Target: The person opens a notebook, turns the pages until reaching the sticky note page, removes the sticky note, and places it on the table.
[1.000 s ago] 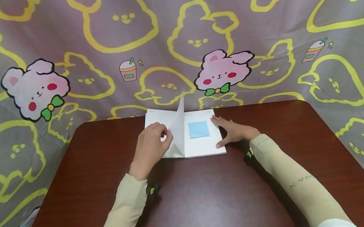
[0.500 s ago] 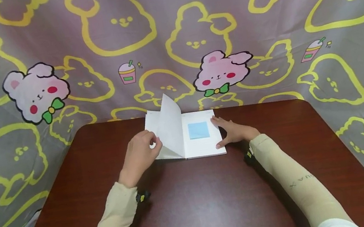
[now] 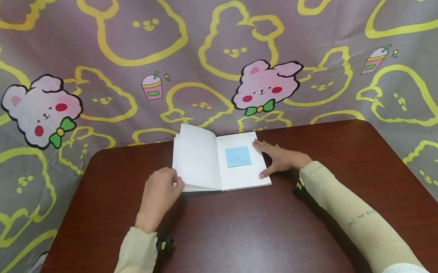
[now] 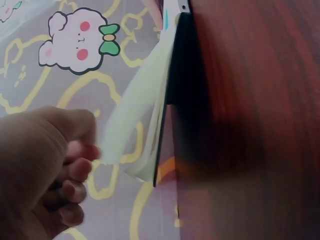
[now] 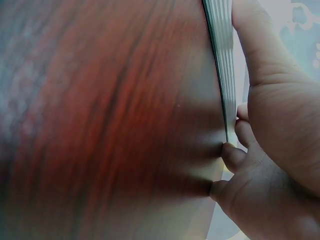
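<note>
An open notebook with white pages lies near the far edge of the table. A light blue sticky note is on its right page. My left hand pinches the outer edge of a white page, which is lifted and curved over the left side. In the left wrist view, the page reaches the curled fingers of my left hand, slightly blurred. My right hand rests at the notebook's right edge with thumb and fingers spread. In the right wrist view, its thumb lies along the page block.
A dark reddish-brown wooden table carries the notebook. Behind it hangs a grey-pink curtain printed with yellow outlines and rabbit faces. Each wrist wears a small black device, such as the left wrist device.
My left hand has moved left and toward me, bringing the page from nearly upright down toward the left side. My right hand has stayed in place.
</note>
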A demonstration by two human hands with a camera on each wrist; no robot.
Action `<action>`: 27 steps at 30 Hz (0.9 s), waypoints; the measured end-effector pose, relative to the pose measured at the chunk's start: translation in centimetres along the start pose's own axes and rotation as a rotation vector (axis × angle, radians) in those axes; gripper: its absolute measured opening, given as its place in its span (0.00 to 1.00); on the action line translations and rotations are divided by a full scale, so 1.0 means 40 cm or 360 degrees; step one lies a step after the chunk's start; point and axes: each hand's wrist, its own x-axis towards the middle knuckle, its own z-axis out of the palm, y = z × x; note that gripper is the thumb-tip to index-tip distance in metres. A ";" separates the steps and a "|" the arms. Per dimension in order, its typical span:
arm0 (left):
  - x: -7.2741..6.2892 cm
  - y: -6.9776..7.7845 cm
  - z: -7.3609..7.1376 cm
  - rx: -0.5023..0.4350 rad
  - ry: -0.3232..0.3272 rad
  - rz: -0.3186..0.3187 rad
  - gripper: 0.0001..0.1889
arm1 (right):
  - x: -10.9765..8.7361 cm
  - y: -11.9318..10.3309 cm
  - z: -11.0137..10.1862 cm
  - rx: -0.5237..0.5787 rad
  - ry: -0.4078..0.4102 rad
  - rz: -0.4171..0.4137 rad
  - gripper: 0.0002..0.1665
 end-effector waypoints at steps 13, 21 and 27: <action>-0.005 -0.046 0.052 -0.0037 -0.0492 -0.0262 0.24 | 0.000 -0.003 -0.004 -0.0013 -0.0013 -0.0020 0.72; 0.001 -0.045 0.066 -0.0100 -0.0558 -0.0383 0.23 | 0.003 0.001 0.000 -0.0016 -0.0018 -0.0004 0.72; 0.004 -0.041 0.070 -0.0130 -0.0559 -0.0534 0.17 | 0.001 0.003 0.001 -0.0008 -0.0002 -0.0021 0.72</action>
